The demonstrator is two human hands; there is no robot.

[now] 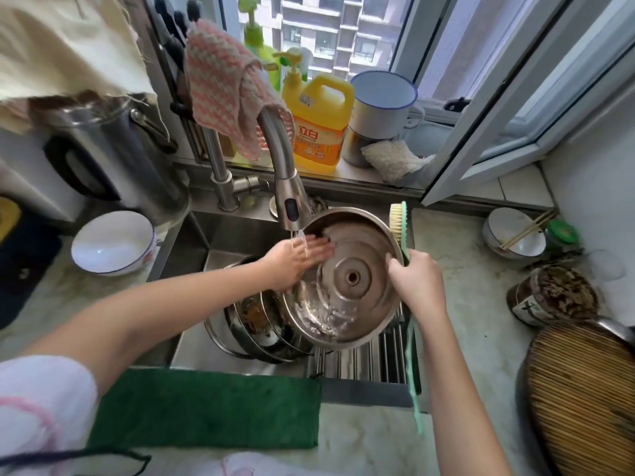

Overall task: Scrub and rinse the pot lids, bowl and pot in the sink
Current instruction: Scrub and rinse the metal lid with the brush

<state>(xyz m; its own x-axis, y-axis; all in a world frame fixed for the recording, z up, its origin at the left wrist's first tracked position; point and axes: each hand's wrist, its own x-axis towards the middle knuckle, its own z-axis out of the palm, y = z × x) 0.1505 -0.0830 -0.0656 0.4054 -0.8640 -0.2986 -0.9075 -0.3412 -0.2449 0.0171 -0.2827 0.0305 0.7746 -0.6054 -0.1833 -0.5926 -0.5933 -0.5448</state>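
Kitchen sink [220, 235] below a window: a pot lid [347, 280] is held tilted under the running tap [285, 173].
The left hand [295, 259] lies flat, fingers straight, on the lid's inner face. The right hand [415, 280] grips its rim together with a brush [398, 221]. Suds pool at the lid's lower edge, and beneath it a pot [254, 324] holds brown scraps.
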